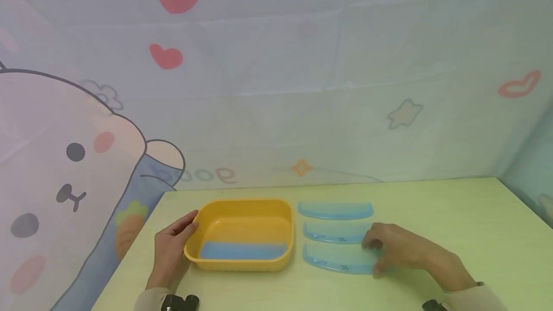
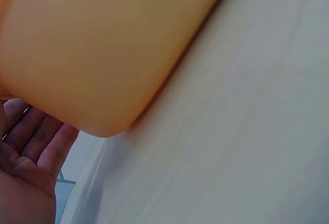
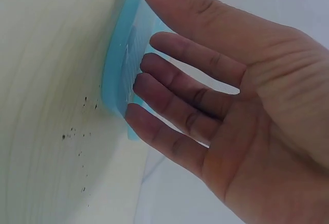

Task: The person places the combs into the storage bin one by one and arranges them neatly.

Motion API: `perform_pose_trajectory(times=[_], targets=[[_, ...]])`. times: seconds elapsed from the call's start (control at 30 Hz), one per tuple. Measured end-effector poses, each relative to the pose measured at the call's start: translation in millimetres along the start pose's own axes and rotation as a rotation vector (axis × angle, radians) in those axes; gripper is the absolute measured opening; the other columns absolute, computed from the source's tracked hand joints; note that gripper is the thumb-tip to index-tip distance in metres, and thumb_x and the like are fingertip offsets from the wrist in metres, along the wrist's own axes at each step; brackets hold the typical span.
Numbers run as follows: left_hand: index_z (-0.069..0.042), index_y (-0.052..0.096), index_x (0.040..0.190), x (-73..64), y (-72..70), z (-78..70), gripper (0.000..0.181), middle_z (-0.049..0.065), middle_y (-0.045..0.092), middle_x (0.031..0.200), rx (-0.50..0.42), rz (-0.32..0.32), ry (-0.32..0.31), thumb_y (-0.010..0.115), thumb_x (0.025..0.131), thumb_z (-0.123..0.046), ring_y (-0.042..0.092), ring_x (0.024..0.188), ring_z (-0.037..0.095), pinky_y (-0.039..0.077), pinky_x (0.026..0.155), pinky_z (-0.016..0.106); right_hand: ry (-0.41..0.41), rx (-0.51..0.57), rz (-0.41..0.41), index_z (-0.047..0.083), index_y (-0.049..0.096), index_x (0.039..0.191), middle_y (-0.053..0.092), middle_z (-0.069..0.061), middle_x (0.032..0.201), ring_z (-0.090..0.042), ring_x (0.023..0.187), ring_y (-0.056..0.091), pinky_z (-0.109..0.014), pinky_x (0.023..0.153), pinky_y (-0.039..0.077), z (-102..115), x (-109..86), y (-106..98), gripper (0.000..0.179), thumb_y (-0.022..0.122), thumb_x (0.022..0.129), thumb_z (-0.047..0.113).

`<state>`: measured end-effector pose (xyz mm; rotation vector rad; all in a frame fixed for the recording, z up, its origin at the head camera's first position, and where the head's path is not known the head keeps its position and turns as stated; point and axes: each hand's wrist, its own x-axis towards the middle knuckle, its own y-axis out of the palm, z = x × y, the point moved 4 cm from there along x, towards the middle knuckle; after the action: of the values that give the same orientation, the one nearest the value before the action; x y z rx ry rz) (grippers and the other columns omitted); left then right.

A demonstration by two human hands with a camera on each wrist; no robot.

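Note:
A yellow plastic basin [image 1: 242,267] stands on the table, with a blue comb [image 1: 242,251] lying in its near part. My left hand [image 1: 170,248] holds the basin's left side, thumb at the rim and fingers along the outer wall. To the right lie three translucent blue combs in a column: the far comb [image 1: 336,211], the middle comb [image 1: 332,233] and the near comb [image 1: 337,258]. My right hand [image 1: 402,248] is at the near comb's right end, thumb and fingers spread apart. In the right wrist view, its fingertips reach that comb's edge [image 3: 115,64].
The pale yellow-green table [image 1: 466,234] extends to the right of the combs. A printed cloth [image 1: 276,85] with hearts and a cartoon bear hangs behind the table and along its left side. Small dark specks [image 3: 77,131] mark the tabletop in the right wrist view.

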<state>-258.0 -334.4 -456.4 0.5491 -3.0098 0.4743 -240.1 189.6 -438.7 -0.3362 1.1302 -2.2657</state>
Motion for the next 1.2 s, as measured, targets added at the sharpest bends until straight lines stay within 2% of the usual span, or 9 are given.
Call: perform_pose_trajectory(times=[0.2,0.37,0.67,0.87,1.07,1.2], targets=[[-0.006,0.073,0.137,0.2,0.5,-0.5,0.04,0.0,0.073,0.131,-0.008,-0.006,0.006,0.077,0.101,-0.022,0.064,0.107,-0.009,0.052,0.093,0.011,0.029,-0.041,0.032,0.009,0.07,0.114,0.058,0.003,0.107,-0.017,0.098,0.055,-0.037,0.088,0.055,1,1.2,3,0.054,0.098,0.07,0.02],[-0.007,0.072,0.138,-0.1,0.2,0.2,0.041,0.0,0.072,0.133,-0.006,0.004,0.005,0.077,0.101,-0.023,0.064,0.107,-0.009,0.052,0.093,0.011,0.046,-0.002,0.035,0.011,0.068,0.112,0.059,0.002,0.111,-0.019,0.101,0.054,-0.039,0.091,0.054,1,1.5,7,0.051,0.097,0.071,0.018],[-0.007,0.072,0.138,-1.1,-0.3,-0.2,0.04,-0.002,0.073,0.132,-0.009,-0.004,0.008,0.077,0.101,-0.022,0.064,0.107,-0.01,0.052,0.093,0.011,-0.039,-0.017,0.025,0.013,0.069,0.112,0.058,0.005,0.111,-0.014,0.098,0.052,-0.035,0.091,0.053,5,2.3,10,0.045,0.09,0.073,0.022],[-0.006,0.072,0.138,-0.9,0.0,-0.5,0.04,-0.004,0.073,0.13,-0.016,-0.005,0.007,0.077,0.101,-0.021,0.064,0.106,-0.01,0.052,0.093,0.011,-0.015,-0.002,0.041,0.01,0.068,0.116,0.06,0.002,0.115,-0.021,0.107,0.057,-0.041,0.095,0.054,8,-2.3,3,0.047,0.088,0.074,0.018],[-0.007,0.072,0.139,-1.4,0.1,-0.6,0.041,-0.002,0.073,0.131,-0.008,-0.002,0.006,0.077,0.101,-0.022,0.064,0.106,-0.01,0.052,0.092,0.011,0.011,-0.015,0.029,0.005,0.069,0.117,0.065,-0.001,0.116,-0.026,0.108,0.062,-0.043,0.092,0.056,9,-4.9,-3,0.046,0.088,0.076,0.014],[-0.006,0.072,0.138,-1.8,0.1,-0.8,0.04,-0.006,0.074,0.128,-0.014,-0.002,0.011,0.077,0.101,-0.02,0.064,0.107,-0.009,0.053,0.092,0.011,0.007,-0.035,0.011,0.001,0.069,0.122,0.066,-0.003,0.12,-0.029,0.11,0.065,-0.044,0.091,0.057,11,-6.1,-8,0.048,0.089,0.08,0.014]])
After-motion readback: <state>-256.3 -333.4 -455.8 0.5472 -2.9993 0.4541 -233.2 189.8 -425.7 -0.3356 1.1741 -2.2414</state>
